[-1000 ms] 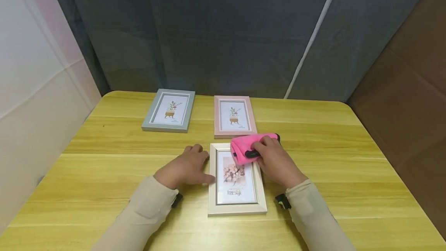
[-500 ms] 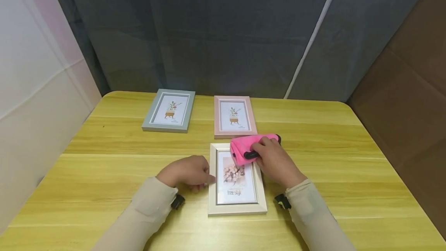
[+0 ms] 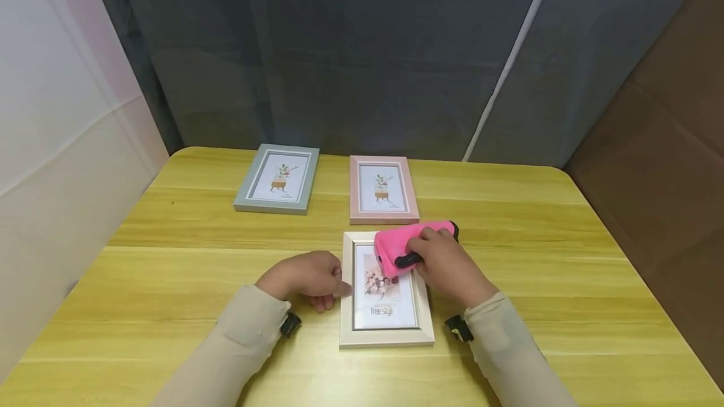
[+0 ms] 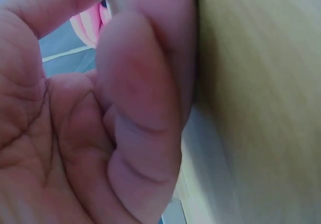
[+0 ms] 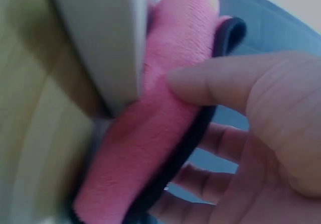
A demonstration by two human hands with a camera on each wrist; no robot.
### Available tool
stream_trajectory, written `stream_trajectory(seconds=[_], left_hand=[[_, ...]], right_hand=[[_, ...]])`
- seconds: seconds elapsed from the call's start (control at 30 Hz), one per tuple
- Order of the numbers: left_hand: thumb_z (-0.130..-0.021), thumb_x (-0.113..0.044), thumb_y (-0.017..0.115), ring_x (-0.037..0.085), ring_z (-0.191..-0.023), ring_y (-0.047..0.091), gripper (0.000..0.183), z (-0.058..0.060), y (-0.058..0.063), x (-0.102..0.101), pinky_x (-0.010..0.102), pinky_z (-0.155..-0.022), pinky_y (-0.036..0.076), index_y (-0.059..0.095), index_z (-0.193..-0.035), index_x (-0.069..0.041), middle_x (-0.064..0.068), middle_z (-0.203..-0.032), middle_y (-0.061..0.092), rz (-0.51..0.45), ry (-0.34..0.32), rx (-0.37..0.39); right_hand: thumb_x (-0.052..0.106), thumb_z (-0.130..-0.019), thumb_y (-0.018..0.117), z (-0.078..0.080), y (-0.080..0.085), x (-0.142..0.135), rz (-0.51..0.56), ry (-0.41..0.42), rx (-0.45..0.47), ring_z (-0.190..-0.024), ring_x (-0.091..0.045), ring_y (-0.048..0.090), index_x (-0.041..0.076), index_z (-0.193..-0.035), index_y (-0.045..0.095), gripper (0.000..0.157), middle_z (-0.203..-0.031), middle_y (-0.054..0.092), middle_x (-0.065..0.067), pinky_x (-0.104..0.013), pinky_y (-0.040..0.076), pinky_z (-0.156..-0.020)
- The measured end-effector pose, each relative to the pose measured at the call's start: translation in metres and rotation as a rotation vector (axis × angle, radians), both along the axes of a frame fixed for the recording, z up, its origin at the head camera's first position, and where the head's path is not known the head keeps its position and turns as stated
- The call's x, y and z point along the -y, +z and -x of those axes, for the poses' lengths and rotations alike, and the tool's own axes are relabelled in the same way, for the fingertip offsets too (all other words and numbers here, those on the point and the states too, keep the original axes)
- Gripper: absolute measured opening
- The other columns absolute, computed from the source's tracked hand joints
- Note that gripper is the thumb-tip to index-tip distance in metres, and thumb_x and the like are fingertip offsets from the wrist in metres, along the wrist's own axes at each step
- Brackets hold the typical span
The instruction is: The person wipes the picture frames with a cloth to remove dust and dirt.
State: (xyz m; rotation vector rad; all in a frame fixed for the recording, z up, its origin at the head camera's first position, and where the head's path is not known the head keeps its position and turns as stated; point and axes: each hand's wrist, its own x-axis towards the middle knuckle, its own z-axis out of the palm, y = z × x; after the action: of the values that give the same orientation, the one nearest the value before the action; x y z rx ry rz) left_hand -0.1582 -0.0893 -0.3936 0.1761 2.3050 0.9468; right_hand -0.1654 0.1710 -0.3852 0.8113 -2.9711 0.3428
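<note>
Roomy table (image 3: pixel 565 269) sides, tight middle
From here, left hand (image 3: pixel 305 277) and right hand (image 3: pixel 450 265) flank the cream frame (image 3: pixel 386 338), pink cloth (image 3: pixel 396 240) blocks its far right corner, and the pink frame (image 3: pixel 384 217) sits a sliver beyond.

L hand (image 3: pixel 305 278) pinching, fingers (image 4: pixel 138 98) curled under; R hand (image 3: pixel 449 261) gripping; forearms (image 3: pixel 229 338) angled fwd.

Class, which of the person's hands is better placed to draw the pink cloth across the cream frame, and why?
Probably the right hand: it grips the pink cloth over the far right corner of the cream frame. The left hand holds the frame's left edge, so likely suits steadying it.
</note>
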Motion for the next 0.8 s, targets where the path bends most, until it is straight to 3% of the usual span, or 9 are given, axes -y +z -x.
stream_trajectory(seconds=[0.23, 0.57, 0.67, 0.8], left_hand=[[-0.090, -0.022, 0.075, 0.018, -0.052, 0.059, 0.028, -0.001, -0.001, 0.001, 0.028, -0.052, 0.052, 0.057, -0.078, -0.004, 0.010, -0.067, 0.064, -0.015, 0.027, -0.002], [-0.090, -0.022, 0.073, 0.017, -0.052, 0.059, 0.028, -0.002, -0.002, -0.005, 0.027, -0.051, 0.048, 0.058, -0.077, -0.004, 0.008, -0.065, 0.064, -0.013, -0.010, -0.052], [-0.091, -0.022, 0.073, 0.017, -0.052, 0.059, 0.027, -0.002, -0.002, -0.006, 0.026, -0.050, 0.047, 0.058, -0.077, -0.004, 0.008, -0.065, 0.064, -0.012, -0.020, -0.049], [-0.091, -0.022, 0.072, 0.016, -0.051, 0.058, 0.027, -0.002, -0.001, -0.007, 0.026, -0.049, 0.045, 0.057, -0.077, -0.004, 0.008, -0.065, 0.064, -0.010, -0.050, -0.048]], right_hand=[[0.002, -0.085, 0.073, -0.012, 0.011, 0.002, -0.039, 0.059, 0.076, -0.083, -0.021, 0.047, 0.016, -0.092, 0.070, 0.016, -0.085, 0.054, 0.002, -0.033, 0.045, -0.077], [0.003, -0.081, 0.076, -0.045, 0.018, -0.025, -0.040, 0.242, 0.109, -0.076, -0.012, 0.043, 0.021, -0.084, 0.065, 0.022, -0.082, 0.050, 0.010, -0.028, 0.042, -0.072], [0.004, -0.079, 0.078, -0.061, 0.019, -0.025, -0.052, 0.255, 0.123, -0.076, -0.011, 0.042, 0.023, -0.084, 0.064, 0.024, -0.081, 0.049, 0.012, -0.026, 0.042, -0.071], [0.002, -0.077, 0.078, -0.073, 0.015, -0.019, -0.057, 0.221, 0.055, -0.073, -0.013, 0.041, 0.021, -0.083, 0.064, 0.024, -0.078, 0.047, 0.010, -0.025, 0.040, -0.067]])
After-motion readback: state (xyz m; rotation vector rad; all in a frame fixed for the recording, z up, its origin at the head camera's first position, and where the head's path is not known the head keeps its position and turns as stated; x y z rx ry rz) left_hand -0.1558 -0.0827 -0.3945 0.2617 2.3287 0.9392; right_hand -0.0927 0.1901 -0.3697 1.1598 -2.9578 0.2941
